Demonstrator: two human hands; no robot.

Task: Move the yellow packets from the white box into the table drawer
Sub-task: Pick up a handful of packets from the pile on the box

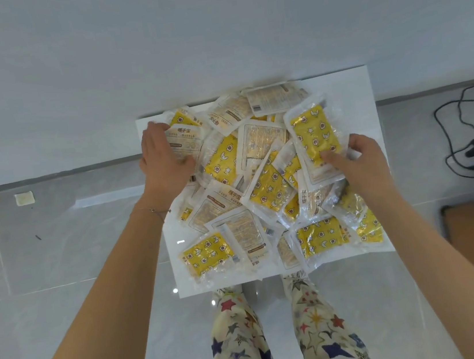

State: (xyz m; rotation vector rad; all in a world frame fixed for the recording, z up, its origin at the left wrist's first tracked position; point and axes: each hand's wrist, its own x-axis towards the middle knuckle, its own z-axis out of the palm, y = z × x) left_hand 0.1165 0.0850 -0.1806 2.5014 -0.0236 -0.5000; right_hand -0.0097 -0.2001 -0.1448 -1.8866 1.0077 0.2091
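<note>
Left hand gripped a pale packet, right hand pinched a yellow packet in the white box; slippery wrappers probably wanted firm, bunched grabs.

both bare arms stretch forward and down. the left hand grips a white-faced packet. the right hand pinches a yellow packet, thumb on top.

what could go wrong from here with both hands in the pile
The packets lie loosely heaped and overlapping in the white box, so lifting the yellow packet in the right grip may drag neighbours over the edge. The left grip holds a pale-faced packet at its edge; the glossy wrapper could slip.
</note>
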